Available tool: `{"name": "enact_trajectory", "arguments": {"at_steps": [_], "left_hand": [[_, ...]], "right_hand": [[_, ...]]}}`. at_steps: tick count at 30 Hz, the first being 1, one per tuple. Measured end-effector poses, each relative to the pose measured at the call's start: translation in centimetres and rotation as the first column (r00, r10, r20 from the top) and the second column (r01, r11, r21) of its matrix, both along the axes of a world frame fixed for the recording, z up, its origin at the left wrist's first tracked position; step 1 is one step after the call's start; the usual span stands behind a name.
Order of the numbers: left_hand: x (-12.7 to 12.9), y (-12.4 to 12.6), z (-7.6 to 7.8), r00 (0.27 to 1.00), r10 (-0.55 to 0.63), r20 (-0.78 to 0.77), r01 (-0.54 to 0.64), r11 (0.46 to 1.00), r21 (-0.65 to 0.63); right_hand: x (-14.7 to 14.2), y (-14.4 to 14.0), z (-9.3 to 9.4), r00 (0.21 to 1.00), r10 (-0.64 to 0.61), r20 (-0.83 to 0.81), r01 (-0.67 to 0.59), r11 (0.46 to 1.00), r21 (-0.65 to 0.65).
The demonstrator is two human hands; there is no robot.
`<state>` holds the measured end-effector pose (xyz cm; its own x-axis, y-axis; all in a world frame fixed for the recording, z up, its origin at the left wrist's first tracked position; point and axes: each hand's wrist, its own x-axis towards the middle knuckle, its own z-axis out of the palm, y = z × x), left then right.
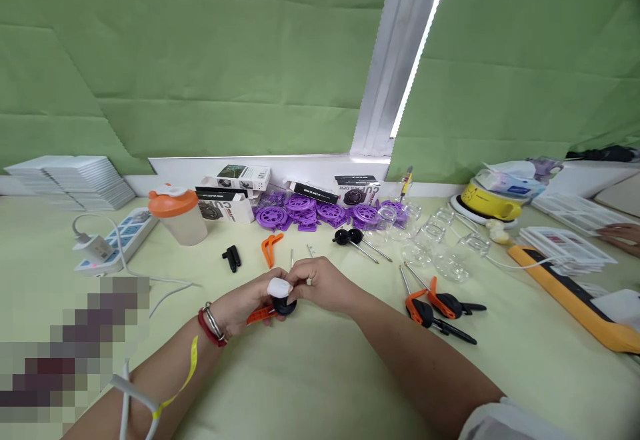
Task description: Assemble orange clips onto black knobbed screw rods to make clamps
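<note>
My left hand [253, 300] is closed around a black round part [285, 305], with an orange piece [260, 315] sticking out at its side. A white piece or finger cover [279, 287] shows at the left thumb's tip; I cannot tell which. Bent over from the other side, my right hand [320, 285] pinches at the edge of the black part. A thin metal rod [292, 258] rises just behind the fingers. Beyond the hands lie an orange V-shaped piece [271, 249] and black handles [231, 257]. Two black-ended rods [355, 237] rest farther right.
Orange-and-black rod tools [421, 310] lie right. Purple discs [273, 217], clear plastic parts [435, 243] and boxes [233, 209] line the back. A shaker cup [180, 217] and power strip [120, 240] stand left. Another person's hand [620, 235] is at far right; a cable [135, 393] crosses lower left.
</note>
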<state>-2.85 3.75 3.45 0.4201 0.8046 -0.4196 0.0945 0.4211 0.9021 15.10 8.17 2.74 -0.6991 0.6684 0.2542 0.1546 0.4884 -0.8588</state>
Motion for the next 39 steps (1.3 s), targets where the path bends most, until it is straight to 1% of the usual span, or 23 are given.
{"name": "enact_trajectory", "arguments": {"at_steps": [5, 14, 23, 28, 36, 39], "left_hand": [[0.0, -0.2, 0.2, 1.0, 0.0, -0.007, 0.0, 1.0, -0.001], [0.4, -0.3, 0.9, 0.998, -0.012, -0.069, 0.013, 1.0, 0.009], [0.7, -0.2, 1.3, 0.997, -0.043, -0.068, 0.044, 0.999, 0.008], [0.7, -0.3, 1.5, 0.995, -0.043, -0.088, 0.043, 0.999, 0.001], [0.5, -0.1, 1.1, 0.996, -0.053, -0.067, 0.053, 0.999, 0.004], [0.5, -0.1, 0.9, 0.997, -0.055, -0.056, 0.055, 0.998, 0.007]], "right_hand": [[0.1, 0.1, 0.1, 1.0, 0.021, -0.005, -0.021, 1.0, 0.003], [0.3, 0.2, 0.4, 0.994, 0.05, 0.092, -0.062, 0.99, 0.131], [0.5, 0.3, 0.9, 0.985, 0.123, 0.124, -0.145, 0.971, 0.19], [0.6, 0.3, 1.0, 0.982, 0.127, 0.139, -0.155, 0.965, 0.211], [0.5, 0.1, 1.4, 0.98, 0.12, 0.162, -0.16, 0.951, 0.266], [0.5, 0.1, 1.4, 0.979, 0.122, 0.166, -0.164, 0.95, 0.264]]}}
